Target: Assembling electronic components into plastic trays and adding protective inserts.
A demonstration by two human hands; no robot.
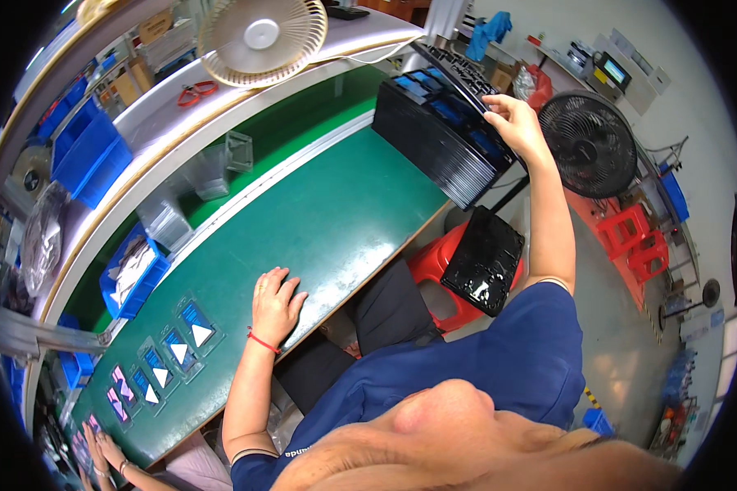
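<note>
Packs (179, 350) with dark faces lie in a row on the green table (327, 221). Beside them, the left grip (278, 306) rests on the surface, released, fingers spread. Farther right sits a stack of black trays (434, 151); the right grip (514, 124) is at its upper edge, whether grasping one I cannot tell.

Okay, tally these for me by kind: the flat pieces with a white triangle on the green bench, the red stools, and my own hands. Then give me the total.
Flat pieces with a white triangle: 4
Red stools: 3
Your hands, left hand and right hand: 2
Total: 9
</note>
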